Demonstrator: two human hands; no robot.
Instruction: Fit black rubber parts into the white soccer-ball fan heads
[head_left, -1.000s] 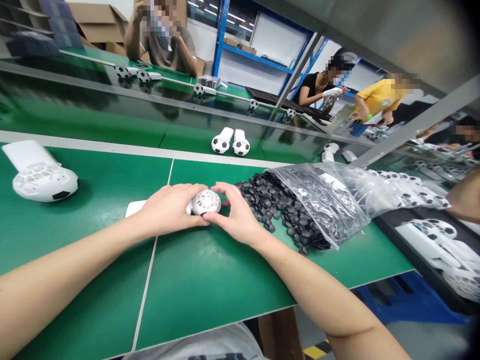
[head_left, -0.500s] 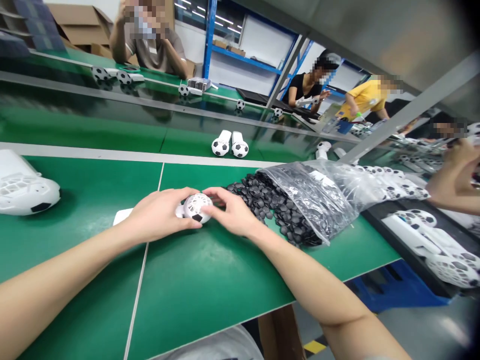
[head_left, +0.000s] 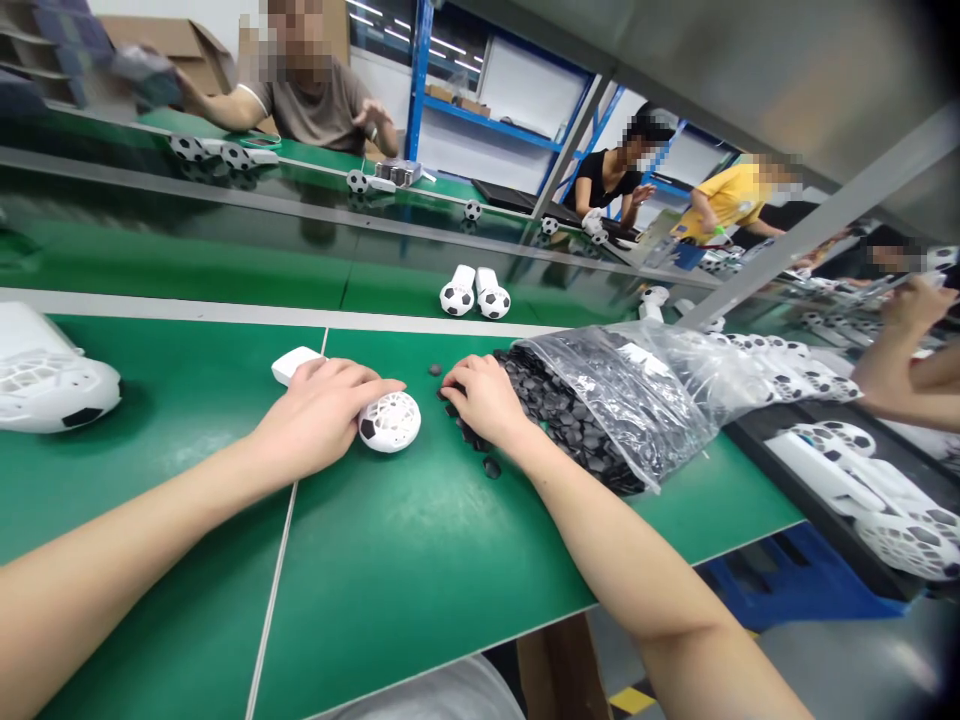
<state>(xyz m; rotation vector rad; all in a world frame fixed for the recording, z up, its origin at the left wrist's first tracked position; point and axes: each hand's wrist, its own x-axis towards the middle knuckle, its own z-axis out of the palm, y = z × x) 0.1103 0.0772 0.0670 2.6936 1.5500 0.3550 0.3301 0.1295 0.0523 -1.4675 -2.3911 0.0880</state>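
My left hand [head_left: 319, 405] is wrapped round a white football-patterned housing [head_left: 390, 422], its round latticed end showing past my thumb and its pale handle sticking out behind my fingers. Black patches fill some of its openings. At the edge of a heap of small black pieces [head_left: 559, 405], my right hand [head_left: 484, 395] has its fingertips pinched together on the pieces; a dark piece shows at the tips. The heap spills from a clear plastic bag [head_left: 645, 395]. Two loose black pieces lie apart from the heap.
A large white housing [head_left: 56, 385] lies at the far left. Two football-ended units [head_left: 475, 292] rest on the green belt beyond the table. More white housings fill a black tray [head_left: 765, 450] at right. Several people sit or stand across the line, one [head_left: 319, 100] at upper left.
My right hand has left the housing and moved right to the black pieces. My left hand still holds the housing, now turned slightly. The two units on the belt have shifted right.
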